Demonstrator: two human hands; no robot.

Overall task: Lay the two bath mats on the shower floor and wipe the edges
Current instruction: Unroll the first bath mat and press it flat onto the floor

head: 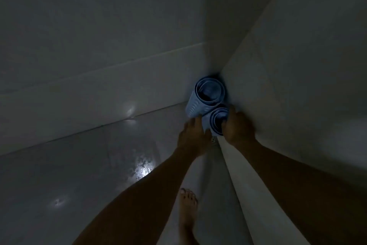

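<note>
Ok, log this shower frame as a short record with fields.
mats: two blue rolls standing on end in the wall corner, far roll, near roll
left hand: fingers against the near roll's left side
right hand: grips the near roll's rim
floor: wet, glossy
foot: bare, on the floor
progress: neither mat unrolled

Two light blue bath mats stand rolled up on end in the dim corner where two pale walls (99,46) meet. The far roll (206,97) touches the near roll (215,122). The left hand (193,137) rests its fingers against the near roll's left side, and the right hand (239,127) curls its fingers over that roll's open top edge. A bare foot (187,213) stands on the glossy, wet floor (79,165), which shows bright reflections.
</note>
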